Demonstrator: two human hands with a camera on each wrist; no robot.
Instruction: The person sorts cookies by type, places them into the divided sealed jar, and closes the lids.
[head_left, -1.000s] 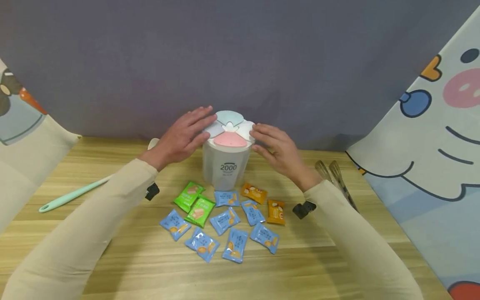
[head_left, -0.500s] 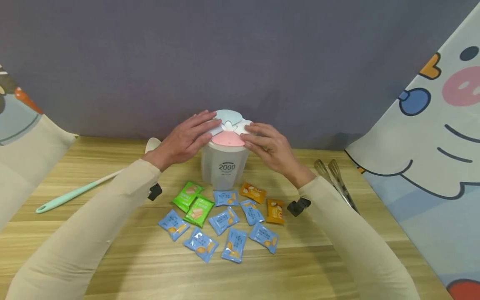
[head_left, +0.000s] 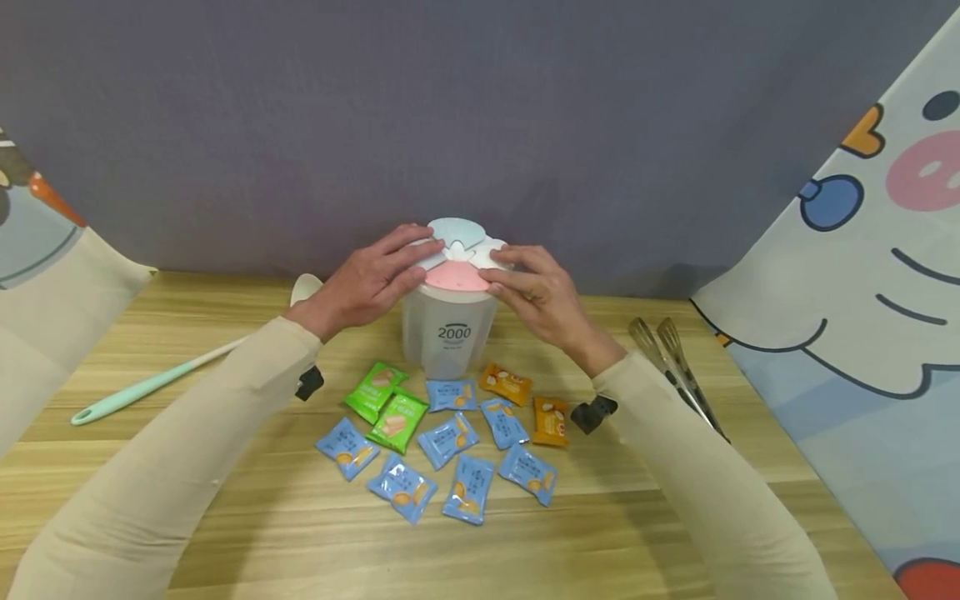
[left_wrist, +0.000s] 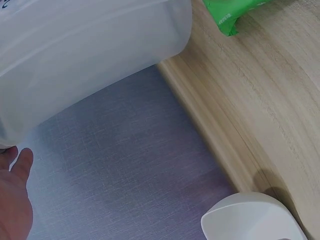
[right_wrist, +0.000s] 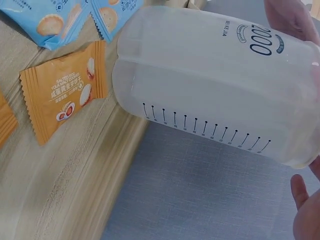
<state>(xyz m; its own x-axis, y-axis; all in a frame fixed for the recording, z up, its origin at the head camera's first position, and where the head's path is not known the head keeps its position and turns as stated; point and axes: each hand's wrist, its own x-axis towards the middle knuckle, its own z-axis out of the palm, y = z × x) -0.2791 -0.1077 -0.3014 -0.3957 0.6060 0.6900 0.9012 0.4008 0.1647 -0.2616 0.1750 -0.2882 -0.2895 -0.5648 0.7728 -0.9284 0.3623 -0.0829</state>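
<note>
A translucent plastic food canister (head_left: pixel 452 333) marked "2000" stands upright at the back of the table; a graduated scale shows on its side (right_wrist: pixel 200 75) in the right wrist view. Its lid (head_left: pixel 455 277) has pink, white and pale blue petal-shaped sections. My left hand (head_left: pixel 369 279) rests on the lid's left side, fingers extended over the top. On the right side, my right hand (head_left: pixel 542 293) touches the lid with its fingertips, fingers slightly bent. Just in front lie two green snack packets (head_left: pixel 387 407), two orange ones (head_left: pixel 506 383) and several blue ones (head_left: pixel 448 440).
A spoon with a mint handle (head_left: pixel 135 393) lies at the left, partly under the left sleeve; its white bowl (left_wrist: pixel 252 217) shows in the left wrist view. Metal tongs (head_left: pixel 672 358) lie at the right. A grey cloth wall (head_left: pixel 450 125) stands behind the table.
Both hands have moved inward from the lid's edges onto its top, the right one most. Over the last half second they have barely moved. The canister and packets stay in place.
</note>
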